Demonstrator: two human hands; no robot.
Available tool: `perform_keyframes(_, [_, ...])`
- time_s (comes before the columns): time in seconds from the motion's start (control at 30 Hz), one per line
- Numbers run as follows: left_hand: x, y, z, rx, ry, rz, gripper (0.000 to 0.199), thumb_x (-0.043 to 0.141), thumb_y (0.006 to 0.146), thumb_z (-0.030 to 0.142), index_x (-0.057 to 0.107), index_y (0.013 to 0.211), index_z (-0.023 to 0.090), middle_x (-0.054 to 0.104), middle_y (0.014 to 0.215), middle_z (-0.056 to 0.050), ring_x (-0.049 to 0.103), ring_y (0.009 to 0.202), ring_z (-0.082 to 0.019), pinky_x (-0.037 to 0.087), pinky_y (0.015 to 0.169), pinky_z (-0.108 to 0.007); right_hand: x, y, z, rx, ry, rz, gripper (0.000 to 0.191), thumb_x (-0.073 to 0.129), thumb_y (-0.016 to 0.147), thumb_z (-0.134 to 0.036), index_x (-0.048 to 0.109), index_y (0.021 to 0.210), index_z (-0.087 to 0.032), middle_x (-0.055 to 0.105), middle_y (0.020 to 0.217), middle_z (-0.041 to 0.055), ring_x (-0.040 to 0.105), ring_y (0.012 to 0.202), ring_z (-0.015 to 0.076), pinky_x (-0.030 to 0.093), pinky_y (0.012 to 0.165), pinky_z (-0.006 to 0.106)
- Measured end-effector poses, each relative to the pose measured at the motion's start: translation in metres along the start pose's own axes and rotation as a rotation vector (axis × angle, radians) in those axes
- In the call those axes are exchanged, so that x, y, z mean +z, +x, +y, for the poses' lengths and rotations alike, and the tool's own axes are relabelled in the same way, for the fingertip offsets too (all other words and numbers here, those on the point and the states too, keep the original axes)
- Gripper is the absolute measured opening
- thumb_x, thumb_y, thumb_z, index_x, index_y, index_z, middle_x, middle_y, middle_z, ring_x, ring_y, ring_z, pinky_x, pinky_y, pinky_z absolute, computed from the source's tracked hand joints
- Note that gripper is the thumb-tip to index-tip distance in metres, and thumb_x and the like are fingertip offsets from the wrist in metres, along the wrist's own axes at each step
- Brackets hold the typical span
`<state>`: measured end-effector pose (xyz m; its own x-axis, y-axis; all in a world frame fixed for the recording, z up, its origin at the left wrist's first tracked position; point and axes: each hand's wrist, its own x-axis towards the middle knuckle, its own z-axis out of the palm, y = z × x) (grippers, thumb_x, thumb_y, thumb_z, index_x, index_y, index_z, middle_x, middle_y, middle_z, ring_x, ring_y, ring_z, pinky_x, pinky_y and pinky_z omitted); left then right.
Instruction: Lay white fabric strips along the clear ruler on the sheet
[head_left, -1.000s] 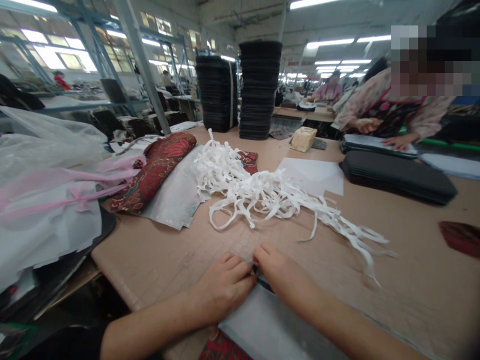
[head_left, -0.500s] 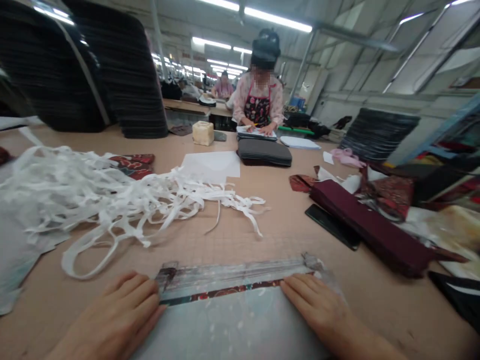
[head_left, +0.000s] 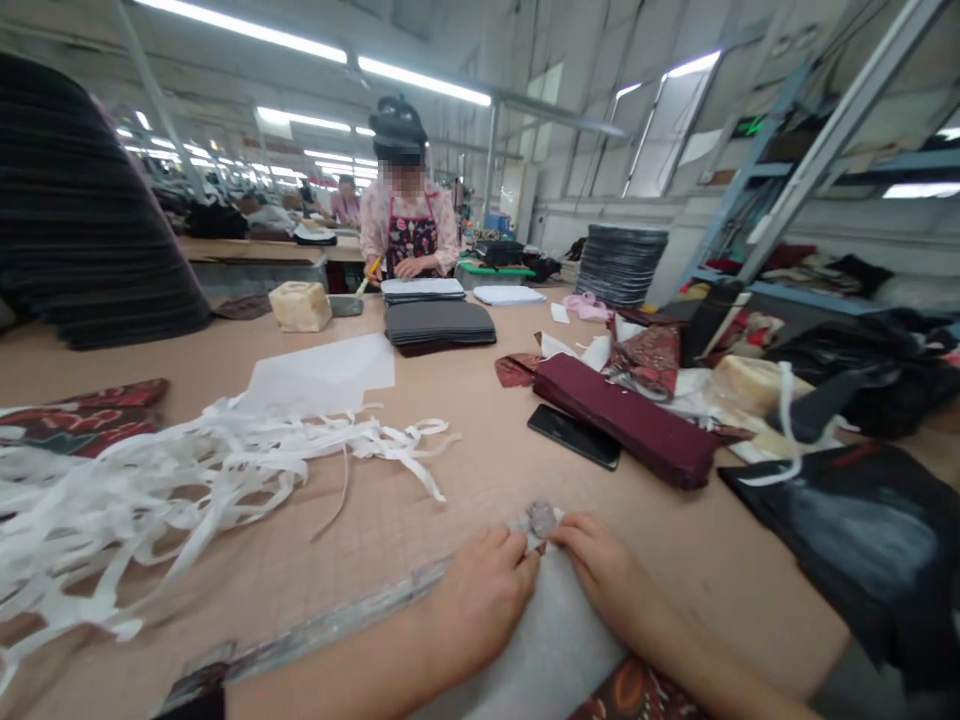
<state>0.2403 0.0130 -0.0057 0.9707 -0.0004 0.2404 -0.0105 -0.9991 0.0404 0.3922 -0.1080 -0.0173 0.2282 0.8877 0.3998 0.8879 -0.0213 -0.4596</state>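
A patterned fabric piece with a pale whitish backing (head_left: 551,625) lies in front of me, its dark red floral side (head_left: 637,690) showing at the bottom. My left hand (head_left: 491,585) is closed at its far right corner, fingers bent down onto the edge. Close beside it, my right hand (head_left: 592,550) pinches the same corner with fingertips together. A long clear ruler-like strip (head_left: 352,608) runs along the fabric's far edge, partly hidden beneath my left forearm. Its right end has a greyish lump (head_left: 540,518) just beyond my fingers.
White tape strips (head_left: 247,465) tangle on the left. To the right are a phone (head_left: 574,436), a maroon fabric bundle (head_left: 622,415) and a black bag (head_left: 847,540). Grey stacked panels (head_left: 440,325) sit before a co-worker (head_left: 411,225) across the table. Tall black stacks (head_left: 82,220) stand left.
My view has turned right. My left hand has moved from the fabric's left end to the right corner, beside my right hand. The strip now lies at a slant.
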Motion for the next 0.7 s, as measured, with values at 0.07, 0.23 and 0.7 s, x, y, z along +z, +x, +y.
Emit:
perform_keyframes(0.07, [0.010, 0.010, 0.001, -0.008, 0.022, 0.036, 0.019, 0.042, 0.089, 0.017, 0.053, 0.105, 0.016, 0.057, 0.087, -0.004, 0.050, 0.079, -0.021, 0.041, 0.067, -0.032, 0.000, 0.001, 0.001, 0.017, 0.024, -0.014, 0.029, 0.039, 0.081, -0.004, 0.062, 0.089, -0.019, 0.060, 0.089, 0.0057, 0.054, 0.087, 0.0185, 0.047, 0.079, 0.034])
perform_keyframes(0.23, [0.014, 0.016, 0.003, -0.019, 0.018, 0.027, 0.023, 0.043, 0.086, 0.015, 0.052, 0.107, 0.016, 0.056, 0.089, -0.005, 0.049, 0.080, -0.021, 0.041, 0.068, -0.033, -0.003, 0.004, 0.000, 0.062, 0.058, -0.038, 0.025, 0.041, 0.082, -0.005, 0.062, 0.087, -0.018, 0.058, 0.086, 0.0047, 0.054, 0.086, 0.0180, 0.045, 0.078, 0.033])
perform_keyframes(0.7, [0.008, 0.015, 0.008, -0.048, 0.025, -0.025, 0.024, 0.042, 0.086, 0.014, 0.053, 0.108, 0.015, 0.057, 0.091, -0.007, 0.051, 0.082, -0.023, 0.041, 0.071, -0.035, -0.006, 0.039, 0.001, 0.274, -0.058, -0.258, 0.012, 0.052, 0.074, -0.006, 0.054, 0.069, -0.017, 0.054, 0.066, -0.0019, 0.048, 0.062, 0.0122, 0.034, 0.057, 0.023])
